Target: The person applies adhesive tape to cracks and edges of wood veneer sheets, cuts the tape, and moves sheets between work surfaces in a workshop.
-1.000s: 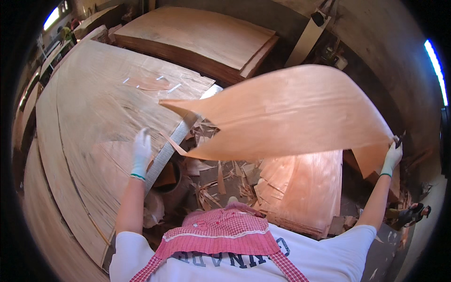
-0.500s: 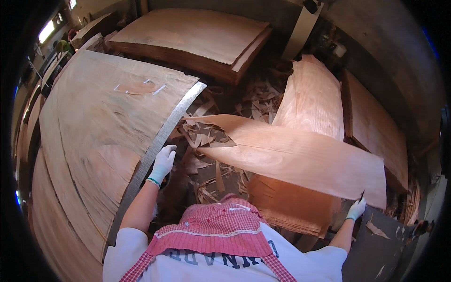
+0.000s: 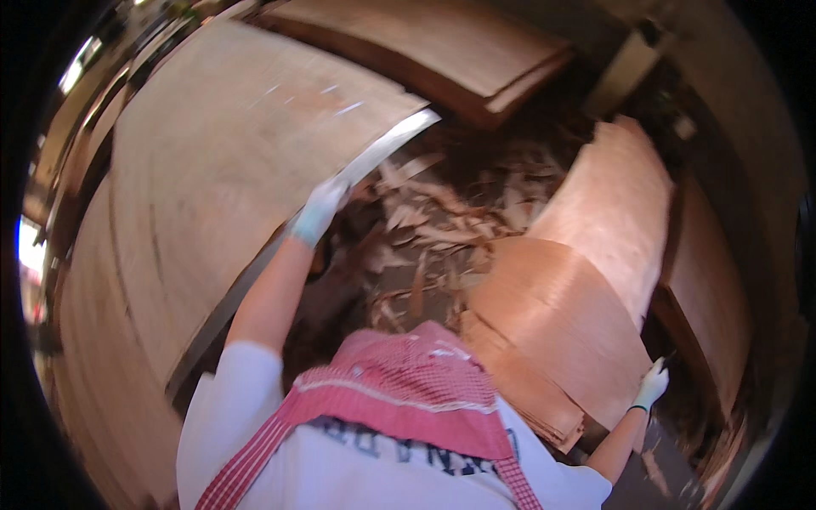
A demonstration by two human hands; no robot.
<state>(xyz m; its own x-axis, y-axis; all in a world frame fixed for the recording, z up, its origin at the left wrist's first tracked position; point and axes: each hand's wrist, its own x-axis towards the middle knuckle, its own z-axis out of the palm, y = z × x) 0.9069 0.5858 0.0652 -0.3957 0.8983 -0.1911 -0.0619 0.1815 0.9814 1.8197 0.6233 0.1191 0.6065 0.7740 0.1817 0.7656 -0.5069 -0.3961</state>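
My left hand (image 3: 321, 211), in a white glove with a green cuff, is at the metal strip (image 3: 391, 143) along the edge of a large veneer-topped bench. Motion blurs its fingers. Far to the right, my right hand (image 3: 653, 386), gloved too, is closed on a small dark pointed tool (image 3: 668, 359) whose kind I cannot make out. Beside that hand, a reddish veneer sheet (image 3: 552, 314) lies curved across a stack of veneer (image 3: 518, 378). Behind it stretches a paler long veneer piece (image 3: 608, 217). Pale marks and a patch (image 3: 302, 95) show on the benchtop sheet (image 3: 204, 161).
Torn veneer scraps (image 3: 433, 208) litter the floor between bench and stack. A thick veneer pile (image 3: 425, 42) stands at the back, another (image 3: 710, 289) at the right. A pale upright board (image 3: 625, 72) stands at the back right.
The view has swung left. The veneer sheet's forked left end no longer reaches over the scraps; a sheet now lies curved over the stack. My left hand has moved farther along the metal strip.
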